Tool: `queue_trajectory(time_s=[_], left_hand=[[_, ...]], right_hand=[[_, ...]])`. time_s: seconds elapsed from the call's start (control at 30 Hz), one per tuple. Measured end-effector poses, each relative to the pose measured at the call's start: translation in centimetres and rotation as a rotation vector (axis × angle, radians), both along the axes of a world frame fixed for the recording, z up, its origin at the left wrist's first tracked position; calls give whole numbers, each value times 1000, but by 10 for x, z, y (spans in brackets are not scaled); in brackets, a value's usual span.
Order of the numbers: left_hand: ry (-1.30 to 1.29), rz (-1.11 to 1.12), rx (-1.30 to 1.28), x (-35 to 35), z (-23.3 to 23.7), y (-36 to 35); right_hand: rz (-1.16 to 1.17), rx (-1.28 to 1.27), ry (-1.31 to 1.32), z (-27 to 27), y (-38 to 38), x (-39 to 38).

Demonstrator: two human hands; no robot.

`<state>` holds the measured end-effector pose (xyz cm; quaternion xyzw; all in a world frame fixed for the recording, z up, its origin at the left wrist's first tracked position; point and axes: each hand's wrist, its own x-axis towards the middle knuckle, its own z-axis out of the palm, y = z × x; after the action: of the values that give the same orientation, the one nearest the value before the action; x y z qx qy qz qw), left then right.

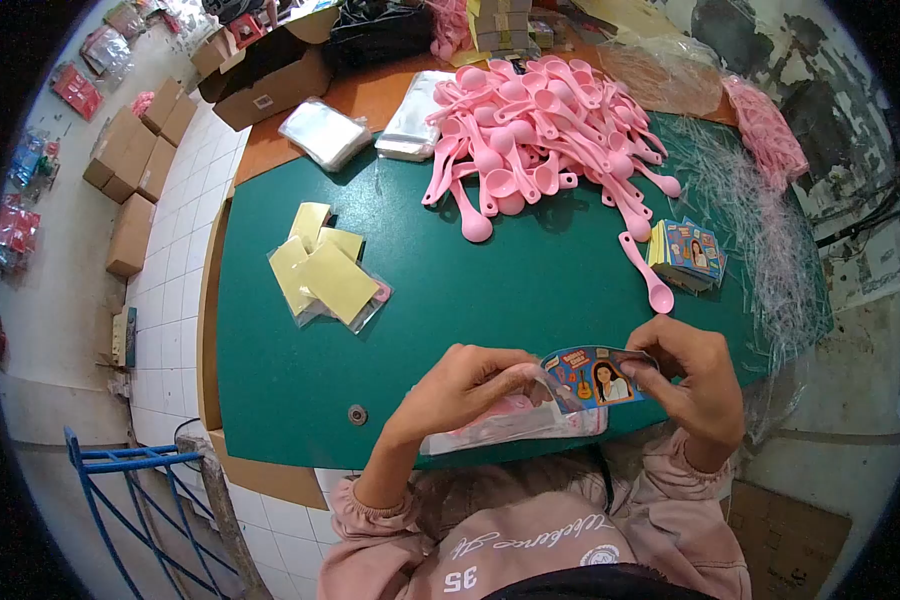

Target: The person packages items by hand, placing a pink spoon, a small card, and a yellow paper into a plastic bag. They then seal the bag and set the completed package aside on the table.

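Note:
My right hand [695,385] pinches the right end of a printed card [607,385], blue with a guitar and a figure on it, which bows between my hands. At the card's left end, my left hand [470,390] has thumb and fingers closed on a clear plastic bag [560,390], and the card overlaps the bag there. Below my hands, by the table's near edge, lie clear plastic packs [510,425] with pink showing through. Just beyond my right hand are a loose pink scoop [648,275] and a stack of similar cards [692,255].
A large heap of pink scoops [545,130] covers the far side of the green table [450,300]. Bagged yellow cards [332,270] lie at left, near stacks of clear bags [325,133]. Plastic strands [750,240] spread along the right. A blue metal frame [140,460] stands lower left.

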<state>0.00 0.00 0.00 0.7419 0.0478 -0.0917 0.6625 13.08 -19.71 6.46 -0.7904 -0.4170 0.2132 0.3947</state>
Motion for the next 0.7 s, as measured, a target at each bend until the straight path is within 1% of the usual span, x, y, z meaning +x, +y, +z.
queue_trajectory(time_s=[0.1,0.17,0.2,0.27,0.4,0.47,0.6,0.7], left_hand=[[-48,30,-28,1,-8,-3],[-78,102,11,1,-8,-3],[-78,102,11,0,-7,-3],[26,87,86,0,-4,-3],[-5,92,103,0,-7,0],[-69,110,-20,2,-3,0],[-32,102,12,5,-4,8],[-28,57,-56,9,7,20]], right_hand=[[-41,59,-2,-2,-1,-2],[-105,60,8,0,0,-5],[-105,59,7,-2,0,-6],[-45,138,24,-10,1,-7],[-27,76,117,-10,-1,3],[8,78,167,-9,1,6],[15,92,143,-11,9,7],[-2,92,84,-10,11,12]])
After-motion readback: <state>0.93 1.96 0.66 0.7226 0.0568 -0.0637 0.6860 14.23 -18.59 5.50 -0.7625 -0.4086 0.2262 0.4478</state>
